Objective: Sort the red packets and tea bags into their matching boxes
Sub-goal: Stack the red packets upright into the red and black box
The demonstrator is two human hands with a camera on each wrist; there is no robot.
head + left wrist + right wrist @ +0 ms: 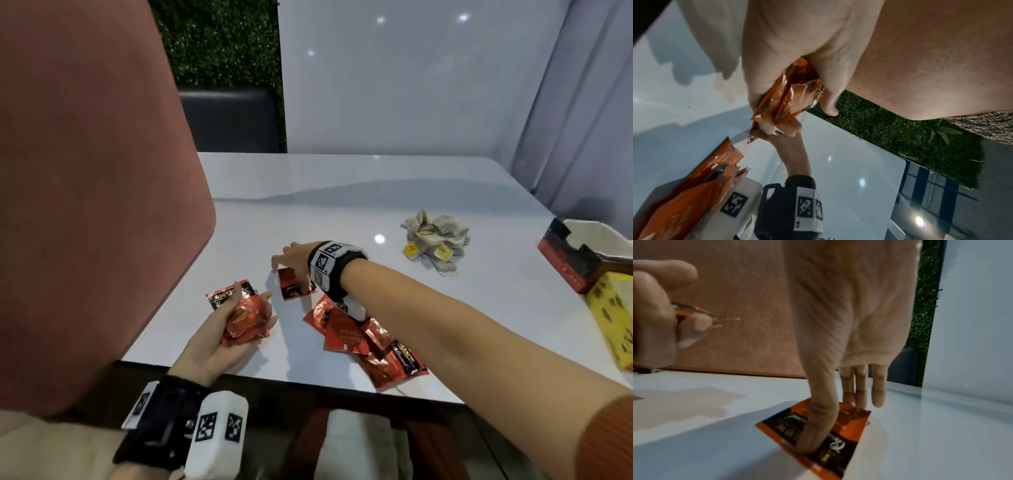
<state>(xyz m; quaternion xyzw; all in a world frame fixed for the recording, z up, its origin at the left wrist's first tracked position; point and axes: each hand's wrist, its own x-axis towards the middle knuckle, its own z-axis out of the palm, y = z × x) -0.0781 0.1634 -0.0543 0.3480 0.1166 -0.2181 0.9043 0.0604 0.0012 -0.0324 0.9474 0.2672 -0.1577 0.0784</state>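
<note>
Red packet [224,297] held in the left hand [233,329]: partial "BIGEL…" in white on a black band. Yellow tag [412,251] in the tea bag pile [434,241]: "TEA". Loose red packets [346,334] on the counter [342,212]: script print, too blurred to read. Packet [830,439] under right hand's fingers [818,426]: print illegible.
</note>
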